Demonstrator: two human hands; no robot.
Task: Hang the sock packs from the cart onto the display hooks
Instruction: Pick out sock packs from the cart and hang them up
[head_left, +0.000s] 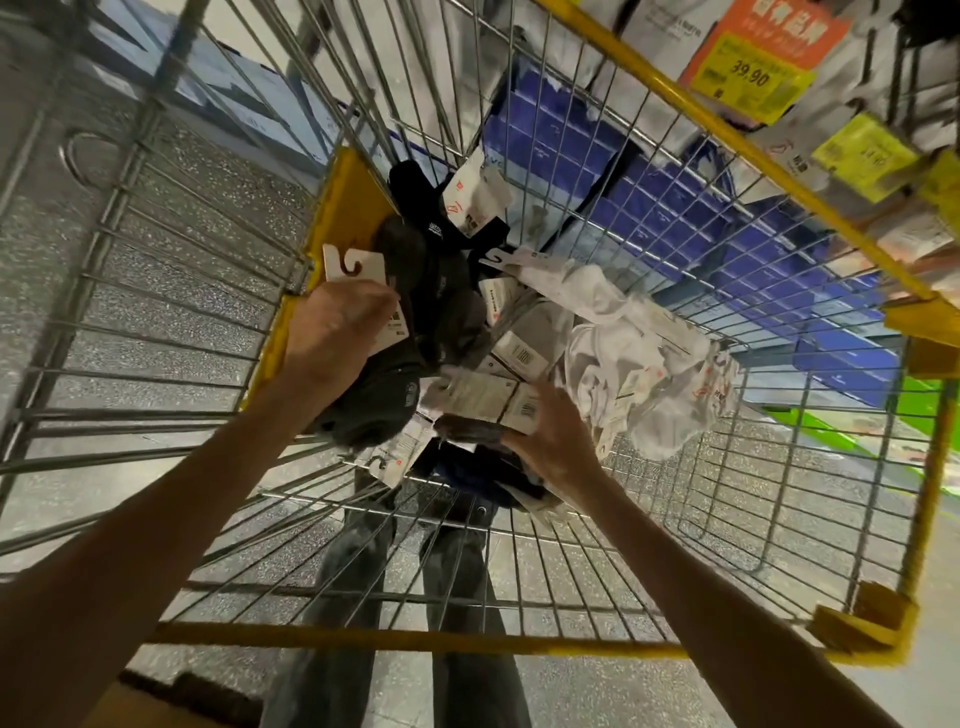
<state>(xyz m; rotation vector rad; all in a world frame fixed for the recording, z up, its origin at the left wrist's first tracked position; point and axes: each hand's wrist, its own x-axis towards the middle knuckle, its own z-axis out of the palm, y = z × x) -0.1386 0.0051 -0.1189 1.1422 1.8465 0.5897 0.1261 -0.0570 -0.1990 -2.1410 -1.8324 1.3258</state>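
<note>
The left hand's (337, 327) fingers are curled down over the paper header of a dark sock pack (410, 260) and clamp it. The hanger card (349, 266) with its hook slot stands clear just beyond the knuckles, which looks deliberate, since a free slot can go straight onto a hook. The right hand (553, 434) is closed on a banded pack (483, 397), thumb on the barcoded label and fingers curled under the dark socks. The frame is too blurred to show how firmly it grips. Between and beyond both hands lies the remaining heap of dark packs. Out past the right fingers, white sock packs (634, 364) lie loose against the wire wall. All stock sits low in the cart (415, 642), hence both arms reaching over the near yellow rim. Hung goods and price tags (753, 62) show far beyond the right hand, but the hooks themselves cannot be made out. Judgement: the picking stage is under way and nothing in hand has been hung yet.
</note>
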